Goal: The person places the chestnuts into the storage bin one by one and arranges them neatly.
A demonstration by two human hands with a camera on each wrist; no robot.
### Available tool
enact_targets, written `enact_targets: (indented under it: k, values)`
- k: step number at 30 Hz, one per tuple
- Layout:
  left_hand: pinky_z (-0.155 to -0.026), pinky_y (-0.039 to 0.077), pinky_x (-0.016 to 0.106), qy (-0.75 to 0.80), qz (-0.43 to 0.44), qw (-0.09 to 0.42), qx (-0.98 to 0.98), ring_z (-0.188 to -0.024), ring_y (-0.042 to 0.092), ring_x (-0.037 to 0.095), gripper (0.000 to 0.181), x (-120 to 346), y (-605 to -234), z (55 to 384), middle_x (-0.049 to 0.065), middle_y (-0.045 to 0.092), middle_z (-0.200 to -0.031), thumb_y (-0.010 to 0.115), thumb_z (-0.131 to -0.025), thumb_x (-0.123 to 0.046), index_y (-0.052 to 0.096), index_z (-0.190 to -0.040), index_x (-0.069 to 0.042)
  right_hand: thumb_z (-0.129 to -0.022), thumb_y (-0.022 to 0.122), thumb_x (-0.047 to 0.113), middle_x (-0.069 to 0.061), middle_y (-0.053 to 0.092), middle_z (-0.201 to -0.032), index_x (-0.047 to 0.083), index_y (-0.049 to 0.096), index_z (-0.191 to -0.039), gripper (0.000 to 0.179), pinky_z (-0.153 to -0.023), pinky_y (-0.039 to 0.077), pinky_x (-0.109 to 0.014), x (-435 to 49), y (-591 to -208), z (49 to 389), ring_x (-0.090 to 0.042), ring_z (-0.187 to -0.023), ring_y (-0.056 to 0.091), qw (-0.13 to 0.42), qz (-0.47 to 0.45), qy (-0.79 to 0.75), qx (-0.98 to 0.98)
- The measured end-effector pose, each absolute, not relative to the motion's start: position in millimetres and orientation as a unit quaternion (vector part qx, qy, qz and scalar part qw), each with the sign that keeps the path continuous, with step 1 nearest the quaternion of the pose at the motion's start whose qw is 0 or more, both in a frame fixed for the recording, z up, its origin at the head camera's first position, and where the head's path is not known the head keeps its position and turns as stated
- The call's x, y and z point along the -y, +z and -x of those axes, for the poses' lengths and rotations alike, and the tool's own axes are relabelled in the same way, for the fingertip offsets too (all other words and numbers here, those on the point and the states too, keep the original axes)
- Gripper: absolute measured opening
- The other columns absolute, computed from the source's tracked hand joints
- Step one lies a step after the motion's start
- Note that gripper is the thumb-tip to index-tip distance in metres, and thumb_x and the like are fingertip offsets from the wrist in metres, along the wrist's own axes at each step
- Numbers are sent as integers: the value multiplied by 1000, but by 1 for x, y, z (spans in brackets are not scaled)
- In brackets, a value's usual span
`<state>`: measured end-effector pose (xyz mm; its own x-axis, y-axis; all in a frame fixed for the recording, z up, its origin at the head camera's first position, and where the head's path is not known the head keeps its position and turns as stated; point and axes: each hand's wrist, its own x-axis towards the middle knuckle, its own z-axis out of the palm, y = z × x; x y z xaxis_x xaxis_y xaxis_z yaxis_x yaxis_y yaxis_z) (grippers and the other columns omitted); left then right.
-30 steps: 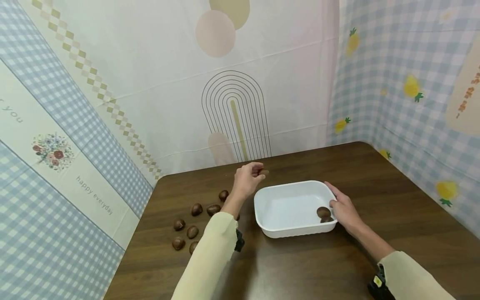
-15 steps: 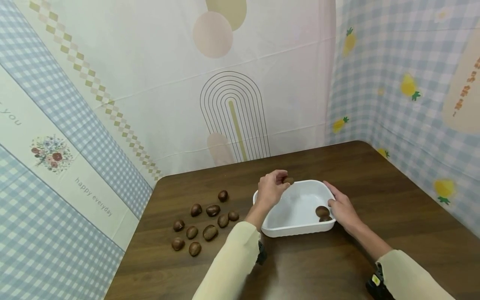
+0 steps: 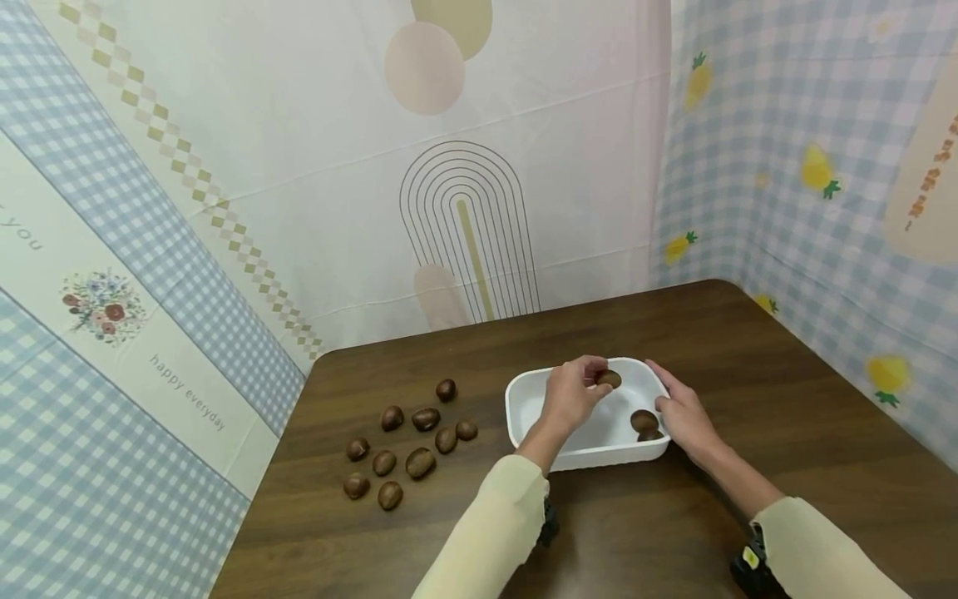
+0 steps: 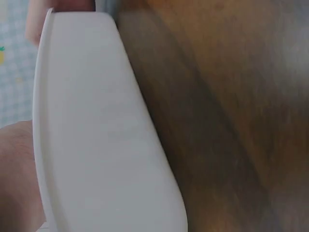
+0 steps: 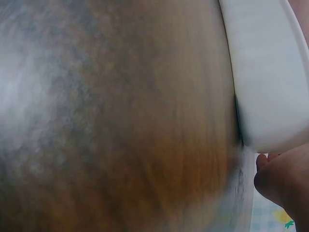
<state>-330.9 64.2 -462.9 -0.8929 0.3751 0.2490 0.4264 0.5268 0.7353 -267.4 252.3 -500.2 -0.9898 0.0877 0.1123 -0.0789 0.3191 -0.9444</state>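
Observation:
In the head view my left hand reaches over the white rectangular tub and pinches a brown chestnut between thumb and fingers, near the tub's back wall. Two more chestnuts lie inside at the right end. My right hand grips the tub's right rim, thumb on the inner side. The left wrist view is filled by the tub's outer wall, with part of the left hand behind its rim. In the right wrist view the right hand shows at the tub's corner.
Several loose chestnuts are scattered on the dark wooden table left of the tub. Patterned cloth hangs behind the table and along both sides.
My left hand has carried the chestnut rightward, from left of the tub to over its inside. The right hand keeps its grip on the rim, and the tub stays about where it was.

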Motion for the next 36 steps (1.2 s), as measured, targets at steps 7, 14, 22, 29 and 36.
enact_targets:
  k: [7, 14, 22, 29, 36]
  values:
    - [-91, 51, 15, -387, 230, 44, 892, -96, 72, 2, 33, -80, -470, 325, -5, 80, -111, 87, -91, -12, 79, -123, -12, -93, 39, -12, -26, 26, -170, -4, 27, -165, 73, -92, 33, -12, -253, -501, 264, -41, -145, 37, 79, 3, 583, 808]
    - [-91, 51, 17, -371, 209, 47, 904, -97, 71, 1, 32, -89, -473, 321, -7, 80, -111, 87, -90, -12, 80, -121, -14, -91, 41, -13, -28, 32, -167, -5, 31, -163, 74, -92, 33, -13, -250, -502, 264, -40, -137, 42, 92, 6, 576, 812]
    - [-95, 52, 21, -336, 194, 33, 921, -106, 69, 4, 29, -95, -475, 321, -7, 79, -111, 88, -90, -14, 81, -118, -14, -90, 41, -14, -28, 33, -167, -5, 32, -163, 74, -92, 33, -12, -245, -500, 265, -39, -138, 43, 91, 4, 585, 806]
    - [-91, 51, 18, -328, 198, 2, 924, -101, 69, 3, 28, -99, -481, 325, -7, 80, -108, 88, -89, -12, 82, -116, -13, -90, 41, -14, -29, 35, -165, -5, 33, -163, 74, -92, 34, -14, -244, -499, 264, -39, -135, 44, 98, 9, 587, 804]
    - [-92, 51, 18, -330, 206, -10, 921, -100, 71, 3, 27, -101, -483, 325, -6, 81, -106, 87, -90, -11, 81, -117, -13, -91, 41, -13, -29, 34, -165, -3, 33, -163, 74, -94, 34, -16, -245, -499, 264, -39, -138, 42, 94, 13, 585, 806]
